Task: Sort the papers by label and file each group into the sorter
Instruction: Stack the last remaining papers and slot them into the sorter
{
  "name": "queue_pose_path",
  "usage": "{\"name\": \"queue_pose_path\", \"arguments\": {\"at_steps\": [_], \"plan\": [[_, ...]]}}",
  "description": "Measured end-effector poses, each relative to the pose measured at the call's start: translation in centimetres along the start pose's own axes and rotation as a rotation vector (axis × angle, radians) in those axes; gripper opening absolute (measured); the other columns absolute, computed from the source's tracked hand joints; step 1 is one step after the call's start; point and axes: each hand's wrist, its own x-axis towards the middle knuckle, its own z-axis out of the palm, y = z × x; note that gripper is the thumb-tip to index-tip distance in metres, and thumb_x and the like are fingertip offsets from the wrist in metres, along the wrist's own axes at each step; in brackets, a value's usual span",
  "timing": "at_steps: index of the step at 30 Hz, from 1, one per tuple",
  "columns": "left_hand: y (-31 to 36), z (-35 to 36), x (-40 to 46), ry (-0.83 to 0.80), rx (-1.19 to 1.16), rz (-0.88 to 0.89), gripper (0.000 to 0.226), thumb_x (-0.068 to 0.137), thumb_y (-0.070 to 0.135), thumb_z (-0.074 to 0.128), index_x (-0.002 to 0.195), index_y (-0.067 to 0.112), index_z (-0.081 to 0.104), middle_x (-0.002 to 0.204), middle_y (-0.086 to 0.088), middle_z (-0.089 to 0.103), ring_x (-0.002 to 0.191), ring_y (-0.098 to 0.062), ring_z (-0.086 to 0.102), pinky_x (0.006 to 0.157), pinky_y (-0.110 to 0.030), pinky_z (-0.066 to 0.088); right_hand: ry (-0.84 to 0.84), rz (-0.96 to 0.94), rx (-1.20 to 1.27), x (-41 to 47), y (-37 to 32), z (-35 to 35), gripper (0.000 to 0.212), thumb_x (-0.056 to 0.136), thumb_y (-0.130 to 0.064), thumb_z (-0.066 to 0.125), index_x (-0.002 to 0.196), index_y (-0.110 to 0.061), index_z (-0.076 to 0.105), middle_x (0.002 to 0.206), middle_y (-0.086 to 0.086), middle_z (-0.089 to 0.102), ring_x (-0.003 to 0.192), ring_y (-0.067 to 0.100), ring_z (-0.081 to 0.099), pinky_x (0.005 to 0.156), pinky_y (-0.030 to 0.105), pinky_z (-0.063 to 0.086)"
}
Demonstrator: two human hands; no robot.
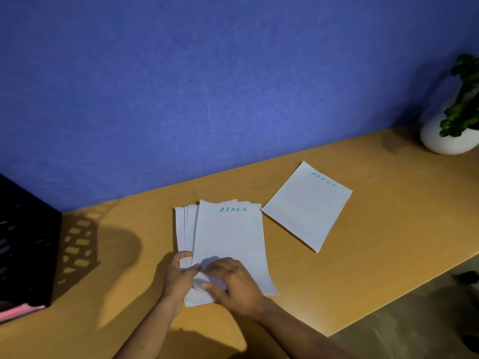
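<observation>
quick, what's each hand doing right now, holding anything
Left hand: grips the near left edge of the paper stack.
Right hand: pinches the near corner of the top ADMIN sheet, lifting it off the stack.

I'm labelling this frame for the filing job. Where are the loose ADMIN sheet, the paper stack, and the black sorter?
loose ADMIN sheet [307,207]: head view, middle of the blank page.
paper stack [229,237]: head view, centre of the top sheet.
black sorter [26,242]: head view, its mesh side wall.
</observation>
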Motion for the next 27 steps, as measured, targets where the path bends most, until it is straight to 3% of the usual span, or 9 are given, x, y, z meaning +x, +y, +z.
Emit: {"name": "queue_pose_path", "arguments": {"at_steps": [2,4,7,11,14,17,19,22,27], "plan": [[-0.2,-0.1,0.1,0.013,0.015,0.002,0.036,0.088,0.002,0.066,0.109,0.029,0.057,0.099,0.007,0.057,0.078,-0.014,0.056,0.055,-0.027,0.046,0.154,0.072,-0.038,-0.3,1.8,-1.2,0.043,0.099,-0.052,0.045,0.114,-0.018,0.067,0.112,0.0,0.072,0.106,0.011,0.058,0.091,0.023,0.042],[-0.5,0.1,0.2,0.028,0.025,-0.017,0.04,0.088,0.004,0.066,0.11,0.036,0.057,0.09,0.014,0.049,0.073,-0.01,0.052,0.051,-0.024,0.048,0.243,0.259,-0.092,-0.7,4.6,-3.0,0.03,0.096,-0.039,0.056,0.112,-0.016,0.067,0.109,0.004,0.07,0.102,0.02,0.06,0.087,0.029,0.045],[-0.9,0.3,0.2,0.046,0.042,-0.003,0.043,0.087,0.002,0.066,0.113,0.036,0.058,0.084,0.019,0.044,0.065,-0.002,0.043,0.043,-0.006,0.042,0.273,0.593,-0.367,-1.8,9.3,-5.7,0.019,0.088,-0.024,0.058,0.103,-0.014,0.064,0.105,0.008,0.066,0.099,0.03,0.058,0.079,0.037,0.047],[-0.9,0.3,0.3,0.041,0.083,0.003,0.042,0.087,0.003,0.064,0.112,0.037,0.06,0.082,0.018,0.044,0.063,-0.001,0.042,0.048,-0.012,0.041,0.221,0.851,-0.474,-3.8,13.6,-8.2,0.044,0.091,-0.022,0.059,0.133,-0.015,0.048,0.141,0.011,0.048,0.132,0.032,0.04,0.105,0.045,0.037],[-0.9,0.1,0.2,0.009,0.083,-0.004,0.039,0.088,0.004,0.063,0.107,0.038,0.065,0.089,0.007,0.052,0.067,-0.008,0.047,0.055,-0.017,0.042,0.127,0.908,-0.543,-4.6,15.8,-9.3,0.046,0.095,-0.02,0.054,0.138,-0.018,0.038,0.147,0.008,0.041,0.137,0.029,0.036,0.109,0.043,0.034],[-0.9,0.0,0.0,-0.01,0.069,-0.02,0.036,0.088,0.004,0.061,0.105,0.035,0.068,0.097,-0.001,0.057,0.072,-0.012,0.05,0.06,-0.02,0.043,0.068,0.921,-0.536,-4.3,16.3,-9.8,0.043,0.093,-0.009,0.055,0.133,-0.019,0.044,0.139,0.006,0.05,0.13,0.027,0.046,0.104,0.041,0.042],[-0.9,0.0,-0.2,-0.019,0.07,-0.023,0.034,0.089,0.003,0.061,0.106,0.032,0.069,0.098,-0.003,0.058,0.077,-0.012,0.053,0.062,-0.02,0.044,0.102,0.933,-0.523,-3.9,16.4,-10.1,0.044,0.088,0.0,0.051,0.126,-0.021,0.056,0.126,0.006,0.062,0.119,0.026,0.056,0.096,0.041,0.048],[-0.8,-0.1,-0.2,-0.039,0.078,-0.038,0.033,0.09,0.003,0.059,0.106,0.03,0.069,0.093,-0.004,0.056,0.069,-0.01,0.047,0.059,-0.02,0.042,0.181,0.94,-0.473,-3.3,15.9,-10.4,0.051,0.087,0.003,0.046,0.128,-0.024,0.06,0.112,0.006,0.071,0.102,0.028,0.067,0.087,0.041,0.054],[-0.8,-0.2,0.0,-0.057,0.069,-0.056,0.034,0.089,0.002,0.058,0.108,0.027,0.07,0.087,0.0,0.052,0.069,-0.009,0.045,0.062,-0.02,0.04,0.28,0.739,-0.347,-2.3,13.3,-9.4,0.056,0.083,0.009,0.047,0.127,-0.021,0.063,0.122,0.004,0.069,0.105,0.03,0.067,0.087,0.041,0.055]]}}
